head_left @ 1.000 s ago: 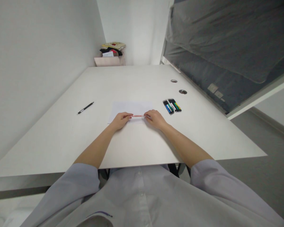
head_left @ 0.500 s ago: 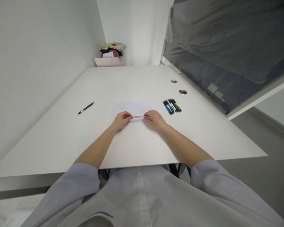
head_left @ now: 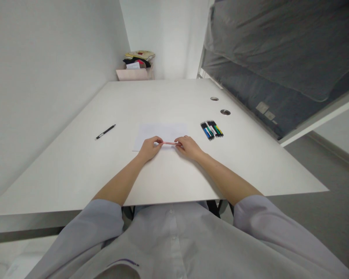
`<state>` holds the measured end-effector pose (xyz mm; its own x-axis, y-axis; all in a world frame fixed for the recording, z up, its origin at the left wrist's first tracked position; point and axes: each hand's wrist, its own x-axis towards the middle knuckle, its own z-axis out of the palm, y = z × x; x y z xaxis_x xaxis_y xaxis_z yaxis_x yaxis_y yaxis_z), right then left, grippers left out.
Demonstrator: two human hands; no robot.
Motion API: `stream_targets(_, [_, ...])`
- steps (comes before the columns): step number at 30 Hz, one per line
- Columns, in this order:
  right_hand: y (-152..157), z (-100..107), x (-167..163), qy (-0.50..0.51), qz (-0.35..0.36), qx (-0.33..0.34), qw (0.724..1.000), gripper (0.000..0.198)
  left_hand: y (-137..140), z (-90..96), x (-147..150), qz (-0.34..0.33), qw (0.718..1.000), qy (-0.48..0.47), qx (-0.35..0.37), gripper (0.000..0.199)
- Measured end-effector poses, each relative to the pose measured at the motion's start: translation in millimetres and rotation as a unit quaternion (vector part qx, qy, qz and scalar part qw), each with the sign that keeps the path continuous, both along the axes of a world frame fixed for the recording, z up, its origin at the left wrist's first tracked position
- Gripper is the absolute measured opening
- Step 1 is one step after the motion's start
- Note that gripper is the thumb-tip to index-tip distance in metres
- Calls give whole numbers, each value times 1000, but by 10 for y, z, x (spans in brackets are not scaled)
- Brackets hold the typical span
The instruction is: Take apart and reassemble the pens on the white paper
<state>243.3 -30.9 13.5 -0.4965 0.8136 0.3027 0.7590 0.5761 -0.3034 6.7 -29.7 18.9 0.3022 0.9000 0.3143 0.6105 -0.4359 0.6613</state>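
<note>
A slim pink pen (head_left: 170, 143) is held level between my two hands, over the near part of a white sheet of paper (head_left: 163, 131). My left hand (head_left: 149, 149) pinches its left end between thumb and fingertips. At the other end my right hand (head_left: 189, 148) has its thumb and fingers closed round the pen, hiding that end. Both hands rest low at the near edge of the paper. I cannot make out finer details of the pen.
A black pen (head_left: 105, 132) lies to the left on the white table (head_left: 168, 178). On the right, several dark pens with coloured labels (head_left: 211, 130) lie side by side. Beyond them are two round table inserts (head_left: 225, 112). A filled box (head_left: 132, 74) stands at the far end.
My right hand has shifted slightly left along the pink pen, so a shorter length shows between the hands. The left hand keeps its pinch, and the other pens lie as before.
</note>
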Motion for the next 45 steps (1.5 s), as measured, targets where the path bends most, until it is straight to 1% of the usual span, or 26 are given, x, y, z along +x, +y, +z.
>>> stream_targets(3, [6,12,1,0,0,1,1000,19,3,-17,4,0,1000,-8,2,18])
stream_targets(6, [14,15,9,8,0,10,1000,19,14,-30,2,12,1000,-18,1,25])
stream_targets(10, [22,9,14,8,-3,16,1000,21,47,-42,-10,24,999,33,1,38])
stream_targets(12, [22,9,12,3,-3,17,1000,22,61,-46,-14,21,998,53,-2,41])
stream_targets(17, [12,17,9,1,-3,18,1000,21,64,-44,-7,6,998,61,-5,32])
stream_targets(21, [16,12,19,10,-7,19,1000,20,49,-57,-1,2,999,35,-7,21])
stream_targets(25, [30,-3,24,10,-8,20,1000,19,49,-82,2,-2,1000,22,-3,26])
stream_targets(27, [33,-6,23,8,-10,22,1000,19,54,-80,6,-3,999,36,-7,25])
stream_targets(30, [30,-3,19,7,-10,21,1000,19,59,-61,13,-3,998,60,-10,34])
stream_targets(33, [24,3,19,6,-12,21,1000,19,52,-50,16,-5,998,62,-7,28])
stream_targets(36, [22,8,22,2,-11,19,1000,20,37,-56,16,-12,999,36,-6,19])
stream_targets(40, [23,12,24,1,-11,20,1000,20,24,-57,17,-11,1000,13,-8,24])
stream_targets(42, [23,11,22,2,-12,21,1000,20,27,-49,17,-7,1000,28,-12,24])
stream_targets(45, [23,7,19,1,-12,23,1000,20,40,-37,16,0,998,58,-10,36])
